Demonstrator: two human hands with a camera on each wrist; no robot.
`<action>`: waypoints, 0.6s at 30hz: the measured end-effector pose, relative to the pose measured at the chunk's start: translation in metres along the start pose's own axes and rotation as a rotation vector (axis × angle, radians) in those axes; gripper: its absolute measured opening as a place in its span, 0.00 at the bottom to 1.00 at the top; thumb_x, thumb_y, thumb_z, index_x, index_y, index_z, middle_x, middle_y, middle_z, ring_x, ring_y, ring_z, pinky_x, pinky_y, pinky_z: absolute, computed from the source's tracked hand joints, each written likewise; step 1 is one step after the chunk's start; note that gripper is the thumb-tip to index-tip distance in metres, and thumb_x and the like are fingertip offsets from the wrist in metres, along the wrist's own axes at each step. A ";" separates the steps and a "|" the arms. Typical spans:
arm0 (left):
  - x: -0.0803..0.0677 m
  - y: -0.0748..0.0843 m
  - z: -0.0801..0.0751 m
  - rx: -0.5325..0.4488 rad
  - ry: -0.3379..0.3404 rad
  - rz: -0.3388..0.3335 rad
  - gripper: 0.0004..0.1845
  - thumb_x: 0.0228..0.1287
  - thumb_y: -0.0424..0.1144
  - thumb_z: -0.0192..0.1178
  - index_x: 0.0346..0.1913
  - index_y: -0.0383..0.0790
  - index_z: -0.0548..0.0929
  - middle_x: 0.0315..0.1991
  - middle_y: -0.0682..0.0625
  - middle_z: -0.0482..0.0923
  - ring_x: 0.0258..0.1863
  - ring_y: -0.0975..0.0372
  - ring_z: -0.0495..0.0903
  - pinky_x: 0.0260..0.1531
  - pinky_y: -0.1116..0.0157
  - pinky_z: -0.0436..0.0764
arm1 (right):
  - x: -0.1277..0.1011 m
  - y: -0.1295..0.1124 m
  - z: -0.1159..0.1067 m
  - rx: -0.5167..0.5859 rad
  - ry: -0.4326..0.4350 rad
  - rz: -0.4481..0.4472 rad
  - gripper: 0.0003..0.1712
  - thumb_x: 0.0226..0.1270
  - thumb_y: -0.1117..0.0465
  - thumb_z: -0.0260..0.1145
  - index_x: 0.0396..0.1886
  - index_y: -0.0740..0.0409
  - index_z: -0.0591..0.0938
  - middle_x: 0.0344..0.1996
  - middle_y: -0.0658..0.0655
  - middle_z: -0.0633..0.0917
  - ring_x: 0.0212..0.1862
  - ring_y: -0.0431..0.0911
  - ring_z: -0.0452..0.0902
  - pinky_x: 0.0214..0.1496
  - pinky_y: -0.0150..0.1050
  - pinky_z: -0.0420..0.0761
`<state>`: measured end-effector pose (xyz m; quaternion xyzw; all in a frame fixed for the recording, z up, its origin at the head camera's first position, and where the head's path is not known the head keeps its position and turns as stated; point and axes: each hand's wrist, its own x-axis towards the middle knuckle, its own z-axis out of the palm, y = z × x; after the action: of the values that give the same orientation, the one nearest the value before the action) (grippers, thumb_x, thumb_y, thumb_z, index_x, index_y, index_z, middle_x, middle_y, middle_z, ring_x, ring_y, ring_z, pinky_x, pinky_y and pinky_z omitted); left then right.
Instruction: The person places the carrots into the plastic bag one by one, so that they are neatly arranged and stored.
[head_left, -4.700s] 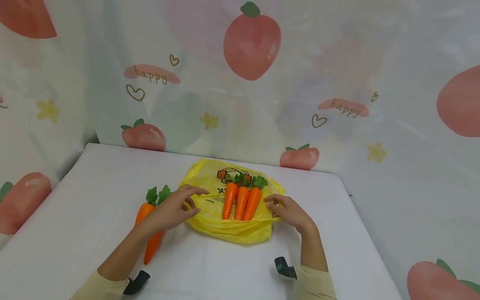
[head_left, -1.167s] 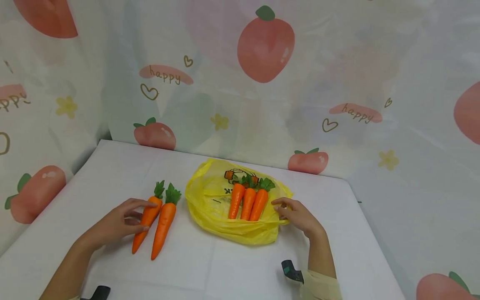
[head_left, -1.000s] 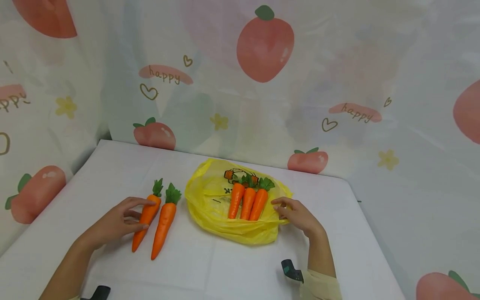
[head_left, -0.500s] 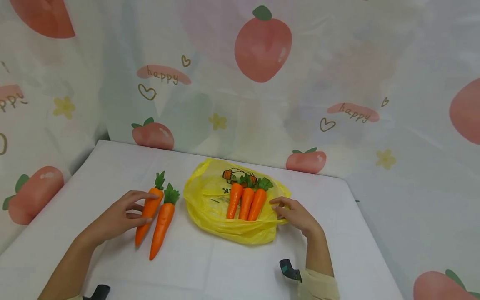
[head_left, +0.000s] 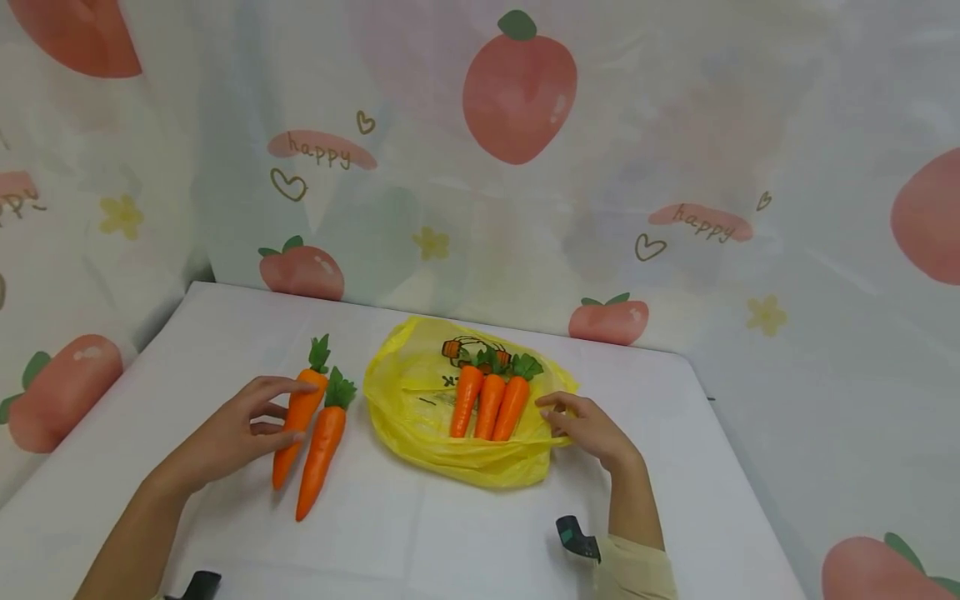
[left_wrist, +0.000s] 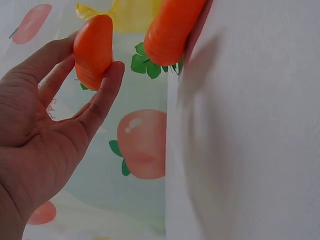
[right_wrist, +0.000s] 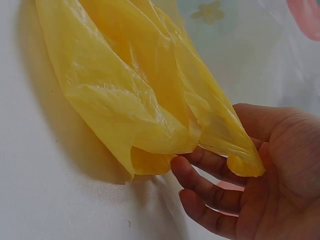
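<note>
My left hand [head_left: 243, 425] pinches an orange carrot [head_left: 300, 412] with green leaves between thumb and fingertips, left of the bag. Seen from the left wrist, the held carrot [left_wrist: 93, 47] points its tapered end toward the camera. Just right of it lies a second carrot [head_left: 321, 462] on the white table. Three more carrots [head_left: 467, 402] lie side by side in the open yellow plastic bag [head_left: 442, 454], leaves pointing away. At the bag's right edge, my right hand [head_left: 588, 429] holds the yellow plastic, its fingers partly behind the film [right_wrist: 210, 117] in the right wrist view.
A white cloth covers the table [head_left: 472, 550]. Behind and beside it hangs a pale curtain [head_left: 420, 100] printed with fruit, hearts and flowers. A dark curved device [head_left: 576, 537] sits at the right wrist, another [head_left: 201, 585] at the left.
My left hand has gone from the bag's left edge to the left carrot, taken hold of it and moved it slightly forward. The right hand stays at the bag.
</note>
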<state>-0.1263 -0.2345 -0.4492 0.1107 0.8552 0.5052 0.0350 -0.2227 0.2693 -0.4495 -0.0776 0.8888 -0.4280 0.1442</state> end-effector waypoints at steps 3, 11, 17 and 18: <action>-0.002 0.003 0.002 0.008 0.005 0.018 0.30 0.64 0.39 0.74 0.68 0.50 0.77 0.67 0.44 0.65 0.56 0.46 0.78 0.49 0.63 0.84 | 0.001 0.000 0.000 0.002 0.000 -0.004 0.19 0.80 0.55 0.61 0.61 0.59 0.83 0.46 0.58 0.81 0.44 0.53 0.78 0.51 0.46 0.79; -0.006 0.015 0.004 0.000 0.009 0.049 0.29 0.65 0.41 0.74 0.68 0.49 0.77 0.66 0.44 0.65 0.55 0.46 0.78 0.48 0.67 0.83 | 0.001 0.002 0.001 0.005 0.000 0.007 0.18 0.80 0.55 0.61 0.61 0.58 0.83 0.47 0.58 0.81 0.45 0.53 0.78 0.51 0.44 0.79; -0.006 0.022 0.003 0.002 0.010 0.082 0.29 0.65 0.42 0.74 0.68 0.50 0.77 0.66 0.45 0.66 0.55 0.47 0.79 0.50 0.66 0.82 | 0.000 0.002 0.000 0.000 0.001 -0.007 0.18 0.80 0.54 0.61 0.61 0.58 0.83 0.48 0.58 0.81 0.45 0.52 0.79 0.52 0.46 0.80; -0.006 0.023 0.003 0.000 0.011 0.084 0.29 0.65 0.42 0.74 0.67 0.51 0.78 0.66 0.46 0.66 0.55 0.48 0.79 0.50 0.67 0.82 | 0.001 0.002 0.000 -0.001 0.002 -0.008 0.19 0.80 0.54 0.61 0.61 0.58 0.83 0.48 0.58 0.82 0.45 0.52 0.79 0.52 0.47 0.80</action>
<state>-0.1164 -0.2225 -0.4310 0.1438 0.8500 0.5067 0.0092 -0.2231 0.2703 -0.4513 -0.0811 0.8889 -0.4281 0.1416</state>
